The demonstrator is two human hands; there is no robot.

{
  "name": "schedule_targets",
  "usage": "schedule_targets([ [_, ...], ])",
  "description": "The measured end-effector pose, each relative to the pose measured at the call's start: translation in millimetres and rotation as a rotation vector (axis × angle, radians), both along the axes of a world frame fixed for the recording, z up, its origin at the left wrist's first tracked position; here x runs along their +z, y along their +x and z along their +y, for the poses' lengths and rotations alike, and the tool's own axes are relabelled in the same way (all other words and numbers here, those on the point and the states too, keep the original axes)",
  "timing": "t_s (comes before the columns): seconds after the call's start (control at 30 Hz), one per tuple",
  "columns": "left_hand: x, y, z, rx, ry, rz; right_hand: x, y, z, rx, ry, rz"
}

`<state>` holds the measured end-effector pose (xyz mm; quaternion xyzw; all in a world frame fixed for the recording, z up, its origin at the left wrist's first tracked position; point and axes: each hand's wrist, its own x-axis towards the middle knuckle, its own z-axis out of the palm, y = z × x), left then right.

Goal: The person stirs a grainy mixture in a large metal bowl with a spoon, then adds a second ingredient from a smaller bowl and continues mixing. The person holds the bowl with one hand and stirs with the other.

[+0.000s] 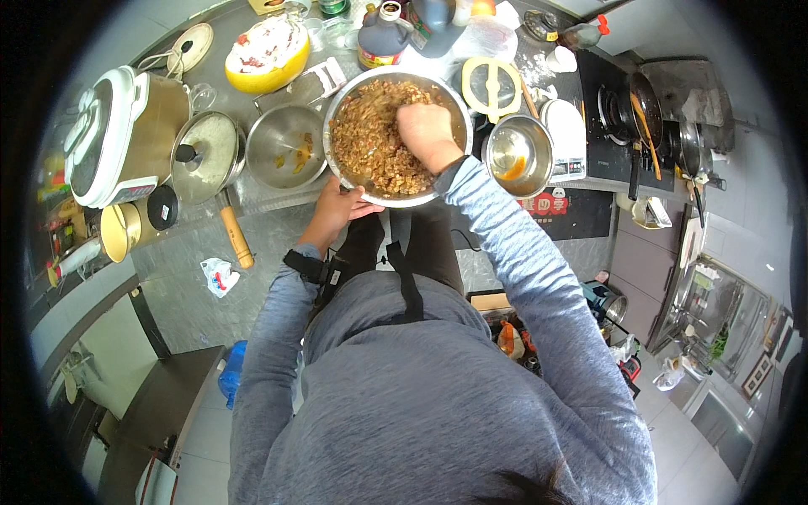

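Observation:
A large steel bowl (468, 126) of brown chopped filling (372, 139) stands at the counter's front edge. My left hand (338, 208) grips the bowl's rim at the lower left, thumb up against its side. Inside the bowl, my right hand (429, 132) presses into the filling at the right, its fingers curled and partly hidden. Left of the bowl is a steel pan (271, 148) with yellow-brown residue. A smaller steel pot (533, 142) with some orange-brown liquid stands to the right.
A rice cooker (151, 126) and a lidded saucepan (214, 139) stand left. Behind are a yellow bowl heaped with white powder (243, 79) and a dark sauce jug (369, 39). Rightward lie a yellow-rimmed lid (468, 79), a white kitchen scale (565, 136) and a stove with a wok (650, 95).

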<state>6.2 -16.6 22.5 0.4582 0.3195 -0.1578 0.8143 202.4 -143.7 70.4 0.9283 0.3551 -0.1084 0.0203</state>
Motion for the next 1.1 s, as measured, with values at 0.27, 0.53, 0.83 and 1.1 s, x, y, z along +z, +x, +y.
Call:
schedule_targets([
  [0.27,0.8,-1.7,2.6,0.005,-0.034,-0.048,26.8,-23.5,-47.7,0.498,-0.009,-0.037],
  [0.53,-3.1,-3.0,-0.3,0.068,-0.045,-0.077,69.5,-23.0,-115.3,0.628,-0.022,-0.109],
  [0.83,1.8,-0.5,0.0,0.041,-0.034,-0.018,26.6,-27.5,-82.4,0.553,-0.098,-0.034],
  [1.1,3.6,0.0,-0.8,0.035,-0.015,0.006,22.6,12.5,-28.5,0.238,-0.094,-0.128],
])
